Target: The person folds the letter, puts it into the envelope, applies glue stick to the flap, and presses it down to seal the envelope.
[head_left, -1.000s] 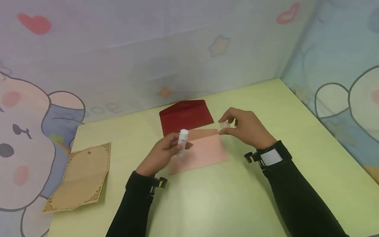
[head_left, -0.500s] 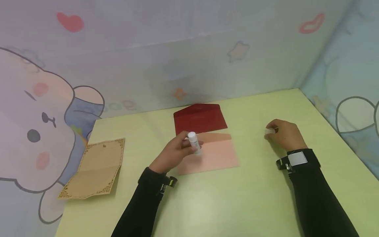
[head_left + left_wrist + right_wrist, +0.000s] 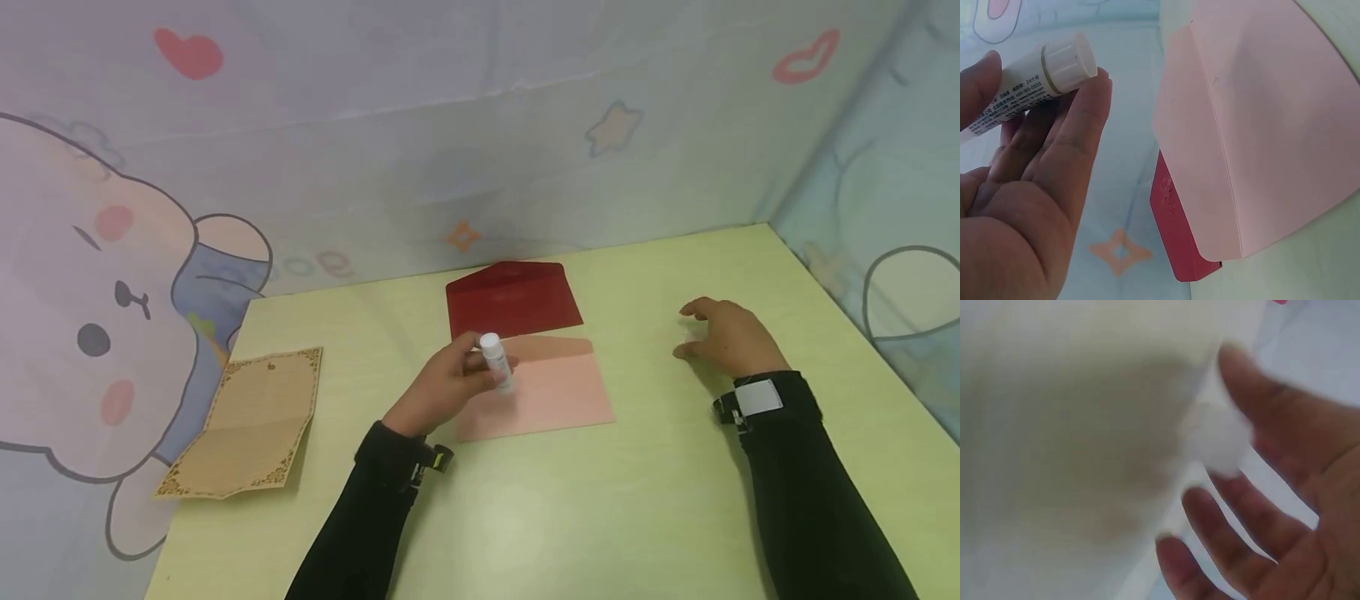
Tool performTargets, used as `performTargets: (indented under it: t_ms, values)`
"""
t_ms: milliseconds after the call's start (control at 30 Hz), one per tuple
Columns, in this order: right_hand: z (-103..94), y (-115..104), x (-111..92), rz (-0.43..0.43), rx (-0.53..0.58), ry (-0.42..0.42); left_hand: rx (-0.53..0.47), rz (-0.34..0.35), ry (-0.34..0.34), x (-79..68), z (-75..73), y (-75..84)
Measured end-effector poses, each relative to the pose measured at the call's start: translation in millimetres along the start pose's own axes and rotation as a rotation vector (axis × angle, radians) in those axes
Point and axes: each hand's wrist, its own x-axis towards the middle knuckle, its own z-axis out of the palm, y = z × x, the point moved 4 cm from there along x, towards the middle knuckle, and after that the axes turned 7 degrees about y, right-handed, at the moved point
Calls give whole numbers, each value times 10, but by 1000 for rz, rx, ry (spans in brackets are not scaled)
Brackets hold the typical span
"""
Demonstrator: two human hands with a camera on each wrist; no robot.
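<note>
In the head view my left hand [image 3: 442, 383] holds a white glue stick [image 3: 497, 361] upright between thumb and fingers, over the pink envelope [image 3: 555, 400]. The left wrist view shows printed text on the glue stick [image 3: 1022, 84] and a gold line near its end. My right hand [image 3: 731, 337] is low over the table at the right, thumb and fingers spread apart. Between them is a small whitish, translucent cap [image 3: 1219, 439], blurred in the right wrist view; the fingers look loose around it.
A dark red envelope [image 3: 513, 300] lies behind the pink one, its flap toward the wall. At the left is a creased tan sheet [image 3: 247, 425] with an ornate border. The pale yellow table [image 3: 570, 508] meets a printed cloth backdrop [image 3: 360, 150] at the back and right.
My right hand has moved right with the cap, away from the pink envelope, and its fingers have spread. The left hand keeps its grip on the glue stick. The head view has shifted.
</note>
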Motion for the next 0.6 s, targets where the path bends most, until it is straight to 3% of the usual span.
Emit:
performTargets:
  t_ms: [100, 200, 367, 467, 600]
  values:
    - [-86, -297, -73, -68, 50, 62, 35, 4, 56, 6, -8, 18]
    - [-68, -849, -202, -161, 159, 121, 45, 4, 147, 1, -22, 65]
    - [321, -1725, -530, -290, 334, 57, -75, 30, 250, -44, -10, 146]
    - [531, -1997, -675, -303, 423, 49, -100, 59, 271, -48, 22, 171]
    - [647, -2143, -746, -287, 506, 125, -90, 80, 300, -64, 38, 176]
